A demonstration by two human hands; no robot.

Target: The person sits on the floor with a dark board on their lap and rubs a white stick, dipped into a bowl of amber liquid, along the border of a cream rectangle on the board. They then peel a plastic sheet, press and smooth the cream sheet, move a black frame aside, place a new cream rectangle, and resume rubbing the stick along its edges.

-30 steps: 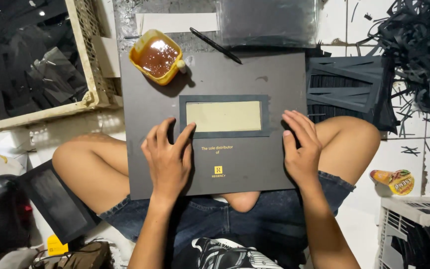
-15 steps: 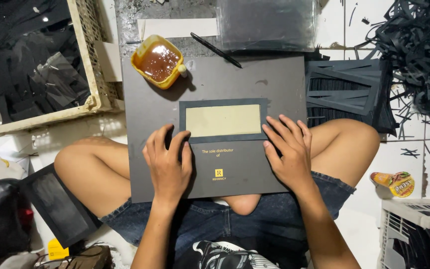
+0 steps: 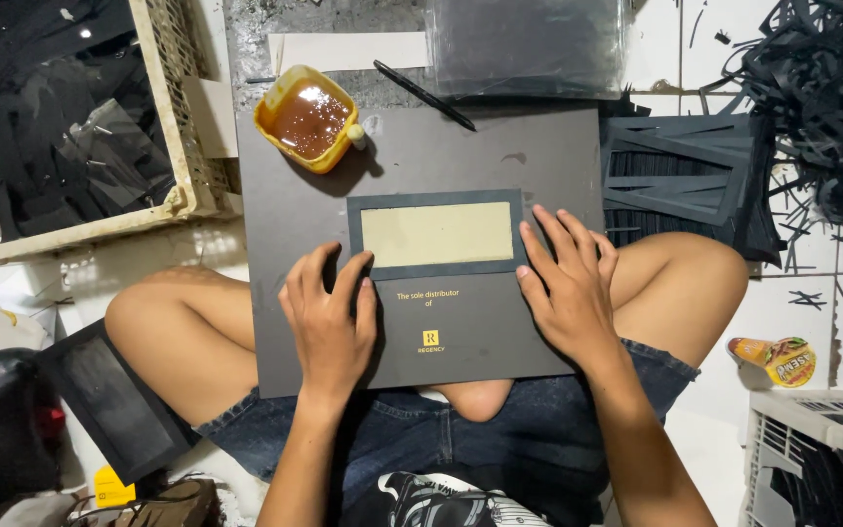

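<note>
White floor tiles [image 3: 812,293], littered with dark offcuts, surround a person sitting cross-legged with a large dark grey board [image 3: 421,166] resting across the knees at the centre of the frame. On that board lies a smaller dark card [image 3: 461,322] with a rectangular window frame [image 3: 436,234] around a tan panel, and both hands press flat on it. The left hand [image 3: 329,317] lies open, palm down, at the card's lower left, its fingers spread and their tips touching the frame's lower left corner. The right hand [image 3: 568,288] is likewise open and flat at the card's right edge, fingers splayed and pointing toward the upper left, touching the frame's right side; neither hand grips anything. Small gold lettering and a gold mark sit on the card between the two hands. Toward the upper left of the board stands a yellow tub of brown glue [image 3: 306,117], and a thin black brush [image 3: 424,95] lies slanted at the board's top edge. Beyond it, a stack of clear plastic sheets [image 3: 524,44] fills the top centre. A pile of dark cut frames [image 3: 680,171] sits just right of the board, a tangle of black strips [image 3: 822,107] lies at upper right, and a cream plastic crate [image 3: 173,117] of black scraps occupies the upper left.
</note>
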